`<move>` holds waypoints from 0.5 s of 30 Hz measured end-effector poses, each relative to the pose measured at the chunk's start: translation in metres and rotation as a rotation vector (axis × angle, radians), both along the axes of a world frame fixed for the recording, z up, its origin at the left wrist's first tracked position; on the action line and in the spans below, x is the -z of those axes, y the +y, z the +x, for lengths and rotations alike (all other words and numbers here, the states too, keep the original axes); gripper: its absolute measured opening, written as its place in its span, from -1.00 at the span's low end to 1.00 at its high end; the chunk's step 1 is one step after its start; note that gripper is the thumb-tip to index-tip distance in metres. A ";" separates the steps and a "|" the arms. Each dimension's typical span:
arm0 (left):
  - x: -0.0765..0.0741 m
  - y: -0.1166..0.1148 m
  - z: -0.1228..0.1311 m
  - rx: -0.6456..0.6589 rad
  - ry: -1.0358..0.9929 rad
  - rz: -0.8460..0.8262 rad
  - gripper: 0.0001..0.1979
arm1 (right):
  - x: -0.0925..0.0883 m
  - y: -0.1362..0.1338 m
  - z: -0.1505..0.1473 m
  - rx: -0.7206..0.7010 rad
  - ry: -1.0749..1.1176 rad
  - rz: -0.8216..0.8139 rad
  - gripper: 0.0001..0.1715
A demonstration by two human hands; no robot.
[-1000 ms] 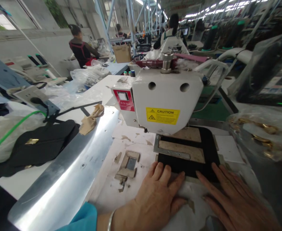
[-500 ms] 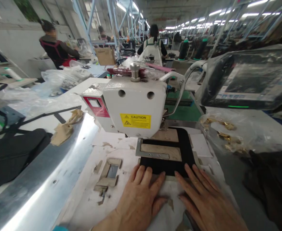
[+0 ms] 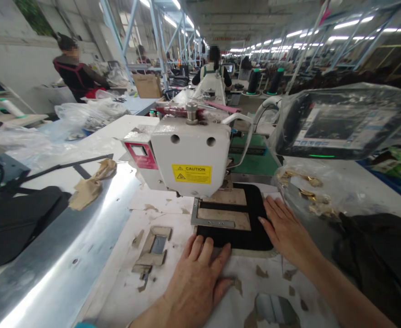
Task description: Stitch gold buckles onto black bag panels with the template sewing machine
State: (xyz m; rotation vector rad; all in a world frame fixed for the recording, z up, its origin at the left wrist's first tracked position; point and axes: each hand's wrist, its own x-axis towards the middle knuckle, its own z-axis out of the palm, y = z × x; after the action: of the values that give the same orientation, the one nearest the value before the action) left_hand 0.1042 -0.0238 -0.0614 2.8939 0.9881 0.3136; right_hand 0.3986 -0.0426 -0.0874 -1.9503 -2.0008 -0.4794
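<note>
A flat black fabric panel [image 3: 260,228] with rounded corners lies under the white sewing machine head [image 3: 190,152]. On top of it rests a metal clamp frame [image 3: 217,222] with tan pads. My left hand [image 3: 195,273] lies with fingers spread, its fingertips at the panel's near left edge. At the panel's right edge, my right hand [image 3: 287,230] is stretched out flat, fingertips touching the border. Neither hand grasps anything. The needle area is hidden behind the machine head.
On the right stand a plastic-wrapped control screen [image 3: 333,125] and a clear bag of gold-coloured metal parts [image 3: 311,193]. Dark fabric [image 3: 378,259] lies at the right, a black fabric piece [image 3: 23,218] at the left. A metal plate [image 3: 84,248] borders the papered work surface. Co-workers sit farther back.
My right hand has moved from the panel's near edge, up and round to its right edge. My left hand stays nearly in place. The camera view has shifted slightly.
</note>
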 end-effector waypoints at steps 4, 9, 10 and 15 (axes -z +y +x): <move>-0.001 -0.001 0.000 0.007 0.014 0.007 -0.41 | 0.004 0.009 0.003 -0.001 -0.102 -0.033 -0.39; -0.001 -0.001 0.000 0.019 0.009 -0.007 -0.41 | -0.004 0.012 0.000 -0.006 -0.150 -0.047 -0.43; -0.002 0.000 0.000 0.021 0.005 -0.012 -0.41 | -0.004 0.012 0.001 -0.006 -0.150 -0.051 -0.42; -0.011 -0.005 -0.001 -0.004 -0.016 -0.005 -0.41 | 0.003 0.003 0.009 -0.122 -0.047 0.039 -0.40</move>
State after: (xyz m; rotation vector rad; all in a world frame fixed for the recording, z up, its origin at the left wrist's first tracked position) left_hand 0.1036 -0.0284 -0.0507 2.8808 0.9909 0.3338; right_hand 0.4080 -0.0395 -0.0906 -1.7972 -2.1075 -0.5344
